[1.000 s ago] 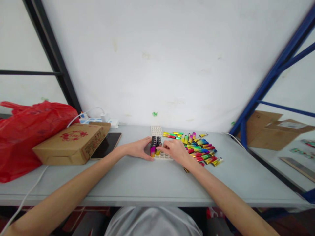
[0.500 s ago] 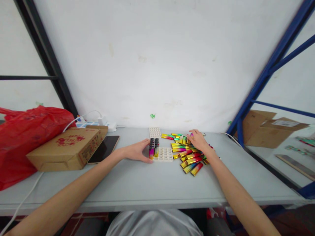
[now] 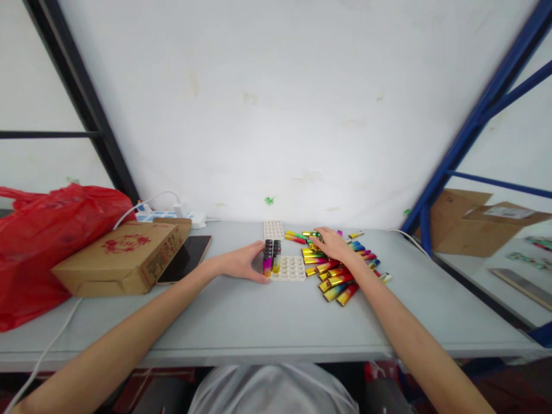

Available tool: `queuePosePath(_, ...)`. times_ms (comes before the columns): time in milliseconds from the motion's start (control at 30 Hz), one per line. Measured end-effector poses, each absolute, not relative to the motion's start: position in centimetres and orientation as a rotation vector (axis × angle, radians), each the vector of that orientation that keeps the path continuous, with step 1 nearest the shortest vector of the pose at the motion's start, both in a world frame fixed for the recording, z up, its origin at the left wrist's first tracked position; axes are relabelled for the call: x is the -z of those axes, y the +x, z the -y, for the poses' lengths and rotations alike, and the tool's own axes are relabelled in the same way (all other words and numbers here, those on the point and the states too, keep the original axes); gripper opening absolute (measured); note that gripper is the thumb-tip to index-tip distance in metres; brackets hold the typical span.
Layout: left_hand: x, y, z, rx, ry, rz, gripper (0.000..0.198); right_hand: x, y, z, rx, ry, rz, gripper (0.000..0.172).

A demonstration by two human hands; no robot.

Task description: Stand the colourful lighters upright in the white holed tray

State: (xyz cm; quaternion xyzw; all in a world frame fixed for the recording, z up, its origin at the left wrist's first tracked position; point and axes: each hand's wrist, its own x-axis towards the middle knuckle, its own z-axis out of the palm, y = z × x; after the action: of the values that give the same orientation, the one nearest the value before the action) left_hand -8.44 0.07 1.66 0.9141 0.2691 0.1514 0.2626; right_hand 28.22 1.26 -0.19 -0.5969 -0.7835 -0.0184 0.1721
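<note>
L hand (image 3: pixel 241 265): half-open, cupped vs. left edge of white tray (image 3: pixel 293 268), fingertips at the upright lighters (image 3: pixel 271 259); encloses nothing.
R hand (image 3: pixel 332 244): palm down, fingers spread on the loose lighter pile (image 3: pixel 340 279), just right of tray; whether it grips a piece, cannot tell.
Technique (judgement): brace tray w/ L hand; lift one lighter at a time, seat it upright beside filled rows.
Obscured: lighters under R palm; 2nd tray (image 3: pixel 273 229) behind, details too small to read.

- Pale grey counter (image 3: pixel 241 322) set against the wall.
- Left: red plastic bag (image 3: pixel 38 230), cardboard box (image 3: pixel 121 256), phone (image 3: pixel 187 256) just beside it, power strip (image 3: pixel 194 218) behind.
- Middle: white holed tray (image 3: pixel 293 269), second tray (image 3: pixel 273 230) behind.
- Right: rainbow lighters (image 3: pixel 332 283) piled just beside the tray.
</note>
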Motion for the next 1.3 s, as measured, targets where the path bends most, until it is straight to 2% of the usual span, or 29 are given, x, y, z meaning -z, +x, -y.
queuePosePath(267,-2.1,-8.4,0.3,-0.359,2.504,-0.762,0.092,0.6,29.4,-1.2,0.010,-1.664,2.205,0.066)
queuePosePath(433,-2.3,-8.3,0.4,-0.381,2.490,-0.753,0.094,1.2,29.2,-2.3,-0.073,-1.727,2.206,0.049)
queuePosePath(600,-2.2,-8.3,0.4,-0.399,2.458,-0.741,0.095,1.2,29.3,-3.2,0.003,-1.750,2.185,0.046)
queuePosePath(933,-2.2,-8.3,0.3,-0.400,2.464,-0.739,0.098,0.6,28.9,-3.2,-0.014,-1.786,2.139,0.028)
queuePosePath(1200,-2.3,-8.3,0.4,-0.392,2.481,-0.733,0.097,-0.5,28.6,-1.8,0.109,-1.637,2.186,0.029)
queuePosePath(1300,-2.4,-8.2,0.5,-0.391,2.473,-0.748,0.095,-1.4,28.5,-0.8,0.099,-1.501,2.068,0.038)
